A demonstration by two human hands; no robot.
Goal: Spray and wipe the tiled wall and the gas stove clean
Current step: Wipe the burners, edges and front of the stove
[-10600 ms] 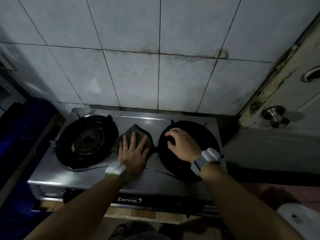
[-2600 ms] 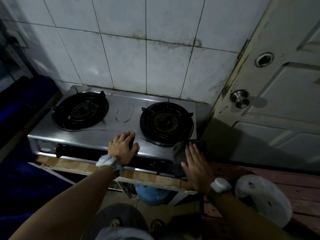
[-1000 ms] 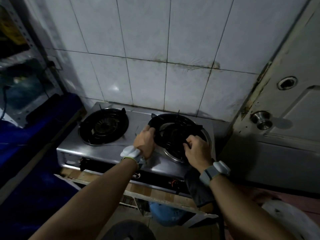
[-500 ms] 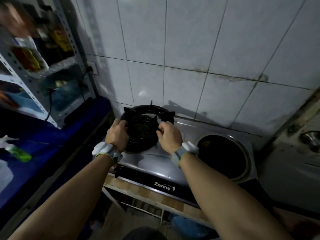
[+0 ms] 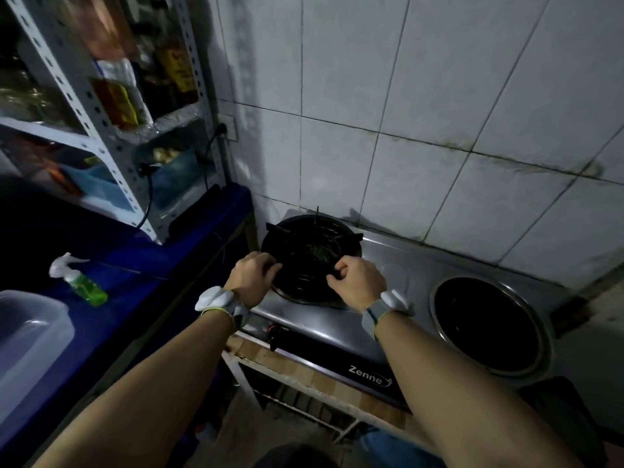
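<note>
The steel gas stove [image 5: 398, 278] stands against the stained white tiled wall [image 5: 405, 96]. A black burner grate [image 5: 310, 246] sits over the left burner. My left hand [image 5: 251, 276] grips its near-left rim and my right hand [image 5: 358, 282] grips its near-right rim. The right burner well [image 5: 486, 319] is bare, with no grate on it. A green spray bottle [image 5: 79, 280] with a white trigger lies on the blue counter [image 5: 162, 265] to the left. A dark shape [image 5: 557, 413] hangs at the stove's front right corner; I cannot tell if it is the cloth.
A clear plastic tub [image 5: 30, 329] sits at the left edge of the blue counter. A metal shelf rack [image 5: 101, 106] full of packets and jars stands behind it, with a cable plugged into a wall socket [image 5: 227, 130]. The stove rests on a white-framed stand [image 5: 304, 369].
Both hands lifted the grate off the right burner and carried it left over the left burner, where it now sits lower. The view has swung left, showing the counter and spray bottle.
</note>
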